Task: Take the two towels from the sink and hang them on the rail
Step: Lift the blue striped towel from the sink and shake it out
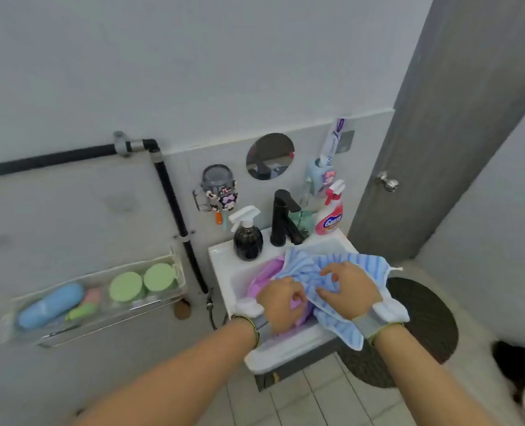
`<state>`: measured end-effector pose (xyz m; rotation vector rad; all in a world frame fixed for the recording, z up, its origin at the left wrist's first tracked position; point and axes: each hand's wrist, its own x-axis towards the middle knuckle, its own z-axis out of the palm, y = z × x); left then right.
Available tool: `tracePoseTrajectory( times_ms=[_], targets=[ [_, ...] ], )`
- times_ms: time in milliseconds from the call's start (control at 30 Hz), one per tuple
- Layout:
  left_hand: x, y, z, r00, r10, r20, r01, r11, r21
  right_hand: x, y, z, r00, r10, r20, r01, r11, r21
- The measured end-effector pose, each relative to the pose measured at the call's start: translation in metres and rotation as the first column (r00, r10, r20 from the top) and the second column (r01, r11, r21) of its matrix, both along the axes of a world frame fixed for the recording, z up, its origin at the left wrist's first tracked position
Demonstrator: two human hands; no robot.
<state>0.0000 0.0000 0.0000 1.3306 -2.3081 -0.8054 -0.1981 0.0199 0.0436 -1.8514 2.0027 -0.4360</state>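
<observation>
Purple towel [265,276] mostly hidden under the blue towel [344,265] in the sink [221,256]. Left hand [281,302] clenched on purple cloth; right hand [348,289] clawed, gripping the crumpled striped blue.

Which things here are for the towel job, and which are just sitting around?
For the job: blue striped towel, purple towel, sink, left hand, right hand.

Just sitting around: black faucet, dark spray bottle, pink spray bottle, round mirror.

Your sink [224,259]: two towels inside, striped towel [338,272] overlapping the plain towel [267,272] (left); faucet [282,216] behind.
</observation>
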Motion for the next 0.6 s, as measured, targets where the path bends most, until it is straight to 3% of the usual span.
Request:
tracePoseTrajectory(
  times_ms=[100, 200, 400, 467, 533, 600],
  targets=[
    [-0.039, 0.008, -0.038, 0.996, -0.070, 0.049, 0.073, 0.995, -0.071, -0.024, 0.012, -0.036, 0.981, -0.019, -0.195, 0.056, 0.981, 0.187],
    [-0.066, 0.015, -0.056, 0.985, -0.090, 0.151, 0.101, 0.993, -0.068, -0.040, 0.018, -0.068, 0.988, -0.010, -0.156, 0.058, 0.950, 0.307],
    [-0.080, -0.011, -0.077, 0.949, 0.067, 0.308, 0.043, 0.940, -0.338, -0.053, 0.003, -0.093, 0.989, 0.016, -0.145, -0.001, 0.995, 0.100],
    [-0.081, -0.024, -0.068, 0.932, 0.102, 0.349, 0.014, 0.949, -0.316, -0.053, -0.008, -0.077, 0.986, 0.030, -0.162, -0.038, 0.998, -0.045],
    [-0.079, -0.036, -0.051, 0.961, 0.139, 0.241, -0.058, 0.947, -0.316, -0.047, -0.020, -0.042, 0.990, 0.015, -0.138, -0.047, 0.971, -0.236],
    [-0.066, -0.047, -0.005, 0.983, 0.168, -0.070, -0.180, 0.948, -0.263, -0.039, -0.033, 0.005, 0.997, 0.036, 0.075, -0.010, 0.945, -0.327]
  ],
)
